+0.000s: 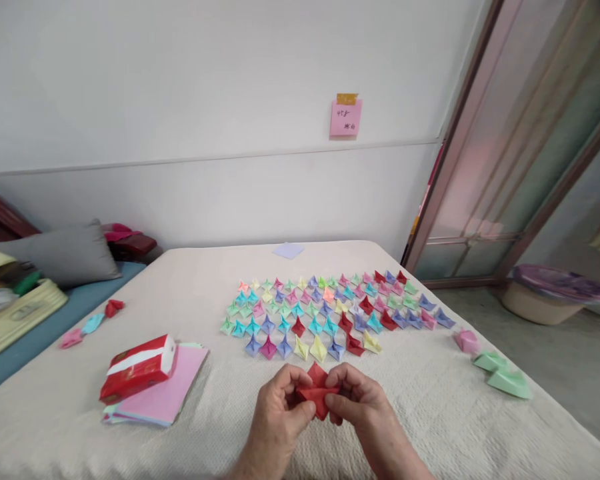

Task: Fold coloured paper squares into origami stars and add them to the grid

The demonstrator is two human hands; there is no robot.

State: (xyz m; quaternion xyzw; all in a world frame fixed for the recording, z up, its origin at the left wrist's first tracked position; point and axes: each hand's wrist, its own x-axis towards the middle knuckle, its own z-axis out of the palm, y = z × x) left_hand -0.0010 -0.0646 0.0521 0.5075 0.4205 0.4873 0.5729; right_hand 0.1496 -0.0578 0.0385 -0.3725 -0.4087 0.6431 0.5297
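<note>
Between my two hands is a red folded-paper piece (318,387), pointed at the top and creased across its middle. My left hand (285,407) pinches its left side with thumb and fingers. On the right side, my right hand (357,403) grips it the same way, thumb in front. Just beyond my hands, rows of small folded-paper pieces (318,348) in many colours stand on the cream cloth (205,453). A dark red folded piece (355,343) is in the nearest row, close to my right hand.
At left, a red tissue pack (139,368) rests on a stack of coloured paper (187,387). Folded pieces lie near both edges, such as a green one (509,383). A lilac sheet (288,250) is by the wall; a lidded tub (555,297) stands on the floor.
</note>
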